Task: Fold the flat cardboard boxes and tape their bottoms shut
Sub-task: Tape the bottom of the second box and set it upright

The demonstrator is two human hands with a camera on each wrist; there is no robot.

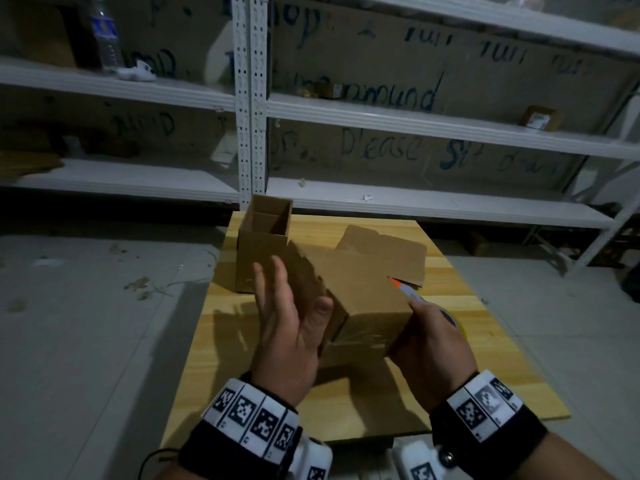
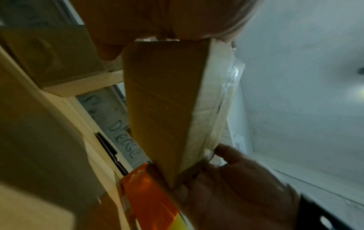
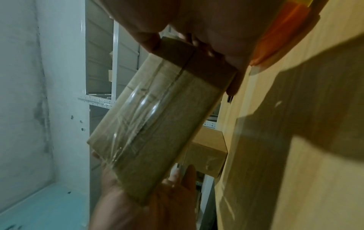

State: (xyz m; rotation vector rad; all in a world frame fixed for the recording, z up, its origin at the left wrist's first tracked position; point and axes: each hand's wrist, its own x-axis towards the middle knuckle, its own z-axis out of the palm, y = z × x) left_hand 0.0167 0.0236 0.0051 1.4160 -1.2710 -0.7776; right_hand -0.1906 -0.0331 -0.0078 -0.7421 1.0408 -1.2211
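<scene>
A brown cardboard box [image 1: 360,296] lies on its side, raised over the wooden table [image 1: 478,358], between both hands. Its closed bottom faces me, with clear tape [image 3: 138,109] running along the seam. Open flaps [image 1: 384,251] stick out at its far end. My left hand [image 1: 291,317] lies flat against the box's left side with straight fingers. My right hand [image 1: 433,348] grips an orange-and-yellow tool [image 1: 403,289] against the box's right side. In the left wrist view its thumb [image 2: 226,152] touches the taped edge.
A second folded box [image 1: 263,244] stands upright with its top open at the table's back left corner. White metal shelving [image 1: 415,116] runs behind the table, with a water bottle [image 1: 104,32] on an upper shelf. Grey floor lies on both sides.
</scene>
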